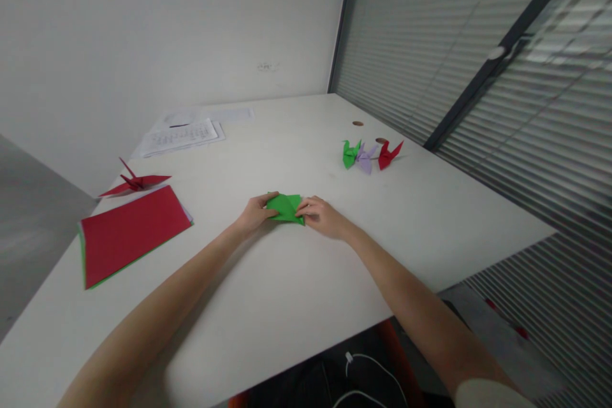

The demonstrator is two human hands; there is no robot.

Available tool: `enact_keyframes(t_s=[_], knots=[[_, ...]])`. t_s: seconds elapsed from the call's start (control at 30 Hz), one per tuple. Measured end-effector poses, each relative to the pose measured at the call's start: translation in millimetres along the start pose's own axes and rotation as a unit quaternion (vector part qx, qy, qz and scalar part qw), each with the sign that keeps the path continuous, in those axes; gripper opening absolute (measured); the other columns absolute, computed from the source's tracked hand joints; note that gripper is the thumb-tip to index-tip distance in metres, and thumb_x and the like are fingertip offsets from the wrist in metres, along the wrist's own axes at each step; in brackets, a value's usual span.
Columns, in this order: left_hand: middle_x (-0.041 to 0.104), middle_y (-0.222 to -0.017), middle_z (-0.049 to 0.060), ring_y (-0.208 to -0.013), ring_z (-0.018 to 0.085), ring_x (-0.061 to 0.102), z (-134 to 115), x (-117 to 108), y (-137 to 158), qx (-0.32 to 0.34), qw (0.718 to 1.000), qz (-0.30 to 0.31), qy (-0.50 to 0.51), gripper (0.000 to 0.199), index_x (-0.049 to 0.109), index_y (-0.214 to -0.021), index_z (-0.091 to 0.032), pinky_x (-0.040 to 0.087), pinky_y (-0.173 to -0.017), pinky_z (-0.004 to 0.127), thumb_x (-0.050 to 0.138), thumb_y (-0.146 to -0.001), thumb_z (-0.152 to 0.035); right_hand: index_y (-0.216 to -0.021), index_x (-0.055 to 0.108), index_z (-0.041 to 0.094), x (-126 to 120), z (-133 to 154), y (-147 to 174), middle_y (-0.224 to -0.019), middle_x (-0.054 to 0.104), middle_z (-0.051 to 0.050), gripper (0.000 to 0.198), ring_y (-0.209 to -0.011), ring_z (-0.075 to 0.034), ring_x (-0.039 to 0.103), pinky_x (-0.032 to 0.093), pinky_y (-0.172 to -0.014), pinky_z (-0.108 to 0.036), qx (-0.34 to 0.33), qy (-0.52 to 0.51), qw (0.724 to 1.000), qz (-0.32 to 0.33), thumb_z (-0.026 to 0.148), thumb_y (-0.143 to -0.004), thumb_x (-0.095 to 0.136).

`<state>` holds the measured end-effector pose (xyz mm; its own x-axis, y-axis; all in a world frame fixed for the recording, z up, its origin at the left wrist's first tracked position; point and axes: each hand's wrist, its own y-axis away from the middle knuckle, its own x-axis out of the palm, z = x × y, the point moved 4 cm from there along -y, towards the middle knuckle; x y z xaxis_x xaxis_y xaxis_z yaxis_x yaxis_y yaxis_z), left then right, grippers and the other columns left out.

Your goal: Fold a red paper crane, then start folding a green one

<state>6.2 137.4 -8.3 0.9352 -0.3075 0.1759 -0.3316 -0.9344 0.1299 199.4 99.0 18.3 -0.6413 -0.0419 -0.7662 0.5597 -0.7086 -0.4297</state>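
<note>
A folded piece of green origami paper [285, 206] lies between my two hands over the middle of the white table. My left hand [258, 211] grips its left side, thumb on the near face and fingers along the far edge. At the right end, my right hand [321, 214] pinches the near corner with thumb and fingers. The piece is small and shows several crease lines. Its underside is hidden.
On the left sit a stack of coloured paper [136, 233], red on top, and a red paper crane [136, 183]. Written sheets [184, 136] lie farther back. At the right stand a green crane [350, 154], a lilac crane [366, 159] and another red crane [389, 155].
</note>
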Motion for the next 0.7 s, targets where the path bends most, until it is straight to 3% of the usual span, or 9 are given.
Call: enact_keyframes(t_s=[0.17,0.3,0.4,0.47,0.53,0.63,0.7], knots=[[0.071,-0.104,0.013,-0.083,0.018,0.068,-1.7,-1.8,1.0,-0.066,0.993,-0.023,0.094,0.053,0.065,-0.113,-0.006,0.056,-0.079,0.029,0.069,-0.061,0.001,-0.103,0.073,0.019,-0.9,3.2,0.7,-0.108,0.068,-0.009,0.023,-0.105,-0.024,0.056,0.046,-0.095,-0.044,-0.021,0.024,0.999,0.007,0.021,-0.08,0.07],[0.072,-0.101,0.013,-0.084,0.019,0.069,-1.9,1.0,1.8,-0.079,0.989,-0.048,0.111,0.048,0.063,-0.112,-0.005,0.057,-0.085,0.032,0.068,-0.065,0.003,-0.104,0.073,0.019,-4.0,4.1,-2.2,-0.106,0.071,-0.009,0.019,-0.101,-0.022,0.058,0.046,-0.091,-0.041,-0.044,0.073,0.996,-0.008,0.022,-0.091,0.06],[0.071,-0.103,0.013,-0.091,0.021,0.068,-6.9,0.6,-0.5,-0.049,0.995,-0.081,0.035,0.049,0.062,-0.116,-0.007,0.055,-0.09,0.037,0.068,-0.068,-0.001,-0.101,0.073,0.021,-6.4,5.4,-3.6,-0.104,0.072,-0.008,0.018,-0.1,-0.022,0.058,0.043,-0.088,-0.041,-0.045,0.131,0.99,-0.026,0.022,-0.093,0.057],[0.069,-0.107,0.012,-0.101,0.023,0.065,-24.0,0.6,3.2,0.025,0.987,-0.127,-0.096,0.046,0.063,-0.115,-0.012,0.053,-0.093,0.04,0.069,-0.07,-0.007,-0.098,0.074,0.021,-6.1,5.6,-3.5,-0.103,0.073,-0.008,0.017,-0.1,-0.023,0.058,0.042,-0.087,-0.041,-0.041,0.156,0.987,-0.026,0.021,-0.092,0.058],[0.065,-0.116,0.01,-0.112,0.025,0.06,-56.4,10.7,19.2,0.159,0.942,-0.148,-0.255,0.034,0.067,-0.107,-0.018,0.05,-0.096,0.043,0.07,-0.072,-0.016,-0.093,0.074,0.02,-3.7,4.7,-3.1,-0.102,0.073,-0.007,0.014,-0.099,-0.023,0.058,0.041,-0.086,-0.04,-0.034,0.164,0.986,-0.01,0.02,-0.091,0.06],[0.068,-0.108,0.007,-0.11,0.022,0.059,-106.4,52.4,68.3,0.347,0.852,-0.006,-0.391,0.02,0.067,-0.102,-0.021,0.045,-0.1,0.044,0.063,-0.083,-0.024,-0.088,0.073,0.02,1.0,3.0,-2.9,-0.101,0.072,-0.007,0.008,-0.099,-0.022,0.057,0.039,-0.085,-0.037,-0.012,0.15,0.988,0.02,0.018,-0.086,0.065],[0.066,-0.111,0.007,-0.118,0.024,0.054,-130.4,77.3,107.2,0.427,0.78,0.022,-0.457,0.02,0.067,-0.104,-0.022,0.04,-0.104,0.045,0.064,-0.085,-0.027,-0.089,0.072,0.02,4.3,3.9,-3.7,-0.101,0.071,-0.006,0.007,-0.1,-0.023,0.056,0.038,-0.086,-0.037,0.002,0.132,0.991,0.035,0.02,-0.084,0.067]])
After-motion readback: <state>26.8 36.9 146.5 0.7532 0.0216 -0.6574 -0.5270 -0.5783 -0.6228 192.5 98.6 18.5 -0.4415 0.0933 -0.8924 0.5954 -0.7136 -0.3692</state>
